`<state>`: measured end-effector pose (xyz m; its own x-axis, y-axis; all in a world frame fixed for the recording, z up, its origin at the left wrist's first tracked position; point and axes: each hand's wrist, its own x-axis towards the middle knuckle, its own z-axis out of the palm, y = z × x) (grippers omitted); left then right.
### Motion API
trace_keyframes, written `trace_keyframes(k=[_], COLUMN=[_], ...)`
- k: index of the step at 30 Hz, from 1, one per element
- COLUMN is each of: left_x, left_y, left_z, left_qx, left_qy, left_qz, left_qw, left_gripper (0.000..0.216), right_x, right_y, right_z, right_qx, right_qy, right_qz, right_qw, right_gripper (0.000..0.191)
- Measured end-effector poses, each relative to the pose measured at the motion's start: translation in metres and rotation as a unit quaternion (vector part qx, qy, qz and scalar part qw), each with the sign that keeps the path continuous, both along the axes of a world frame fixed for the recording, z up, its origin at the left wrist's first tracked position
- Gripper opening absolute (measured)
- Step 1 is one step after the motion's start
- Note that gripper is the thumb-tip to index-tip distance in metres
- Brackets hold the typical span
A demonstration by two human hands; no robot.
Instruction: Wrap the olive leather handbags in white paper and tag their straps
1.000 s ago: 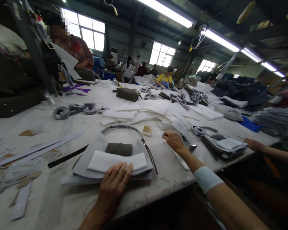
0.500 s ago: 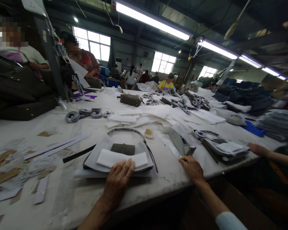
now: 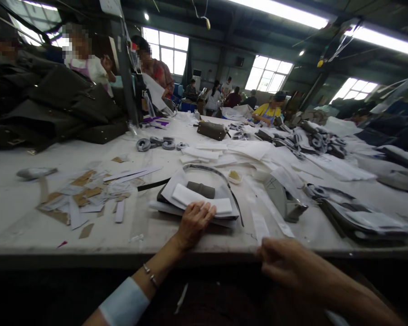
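Note:
My left hand (image 3: 196, 222) lies with its fingers over the front edge of a folded white foam sheet (image 3: 204, 199), pressing it down. The sheet rests on a flat dark bag (image 3: 161, 195) covered with white paper, beside a rolled dark green piece (image 3: 200, 189). A long strap (image 3: 229, 185) curves around the back. At the table's front edge my right hand (image 3: 280, 258), smeared by motion, is closed at the near end of a whitish tape strip (image 3: 259, 224). Behind it stands a grey tape dispenser (image 3: 279, 194) with a dark front.
Paper scraps (image 3: 88, 192) litter the left, near a dark bag pile (image 3: 68, 104). Coiled straps (image 3: 156, 143) and white sheets (image 3: 231, 154) lie farther back. Another bag (image 3: 363, 217) is at right. Co-workers, including a person in yellow (image 3: 268, 111), are across the table.
My right hand has drawn back from the tape dispenser toward the table's front edge, with a strip stretching to it. My left hand stays on the foam sheet. The view has swung left.

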<state>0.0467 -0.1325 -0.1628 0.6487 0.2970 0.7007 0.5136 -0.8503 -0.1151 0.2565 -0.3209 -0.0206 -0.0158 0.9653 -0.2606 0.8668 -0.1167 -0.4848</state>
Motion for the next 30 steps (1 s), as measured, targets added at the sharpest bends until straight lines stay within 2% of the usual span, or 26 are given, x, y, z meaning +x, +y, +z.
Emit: trace_keyframes(k=[2, 4, 6, 8, 9, 11, 12, 14, 17, 22, 25, 30], left_x=[0.0, 0.001, 0.001, 0.002, 0.002, 0.002, 0.002, 0.001, 0.0, -0.001, 0.0, 0.002], left_y=[0.0, 0.0, 0.0, 0.001, 0.001, 0.002, 0.002, 0.001, -0.001, -0.001, 0.0, 0.0], left_z=[-0.001, -0.002, -0.003, -0.005, -0.006, -0.007, -0.007, -0.005, 0.0, 0.005, 0.004, 0.0], left_qx=[-0.001, 0.0, 0.002, 0.004, 0.004, 0.007, 0.008, 0.008, -0.003, 0.008, 0.021, 0.001], left_qy=[0.003, 0.004, -0.002, -0.017, -0.024, -0.033, -0.033, -0.033, -0.041, -0.043, -0.048, -0.051], left_qz=[0.002, 0.0, -0.005, -0.013, -0.017, -0.021, -0.02, -0.015, -0.009, -0.016, -0.016, -0.019], left_qw=[1.0, 1.0, 1.0, 1.0, 1.0, 0.999, 0.999, 0.999, 0.999, 0.999, 0.998, 0.999], left_gripper=[0.032, 0.032, 0.031, 0.03, 0.03, 0.03, 0.03, 0.031, 0.035, 0.043, 0.042, 0.034], right_x=[-0.042, -0.069, -0.078, -0.069, -0.061, -0.039, -0.029, -0.011, 0.005, 0.009, 0.009, 0.017], right_y=[-0.003, 0.008, 0.035, 0.075, 0.097, 0.14, 0.16, 0.192, 0.222, 0.252, 0.262, 0.259], right_z=[0.02, 0.035, 0.041, 0.04, 0.037, 0.028, 0.023, 0.011, -0.006, -0.034, -0.054, -0.083], right_qx=[-0.149, -0.204, -0.21, -0.162, -0.108, 0.019, 0.066, 0.108, 0.106, 0.082, 0.069, 0.067], right_qy=[0.115, 0.194, 0.243, 0.235, 0.197, 0.051, -0.032, -0.146, -0.198, -0.23, -0.244, -0.247], right_qz=[0.068, 0.127, 0.151, 0.143, 0.136, 0.117, 0.105, 0.082, 0.061, 0.055, 0.036, -0.012], right_qw=[0.98, 0.951, 0.935, 0.948, 0.965, 0.992, 0.992, 0.98, 0.973, 0.968, 0.967, 0.967], right_gripper=[0.007, 0.009, 0.011, 0.014, 0.013, 0.009, 0.008, 0.007, 0.008, 0.011, 0.016, 0.025])
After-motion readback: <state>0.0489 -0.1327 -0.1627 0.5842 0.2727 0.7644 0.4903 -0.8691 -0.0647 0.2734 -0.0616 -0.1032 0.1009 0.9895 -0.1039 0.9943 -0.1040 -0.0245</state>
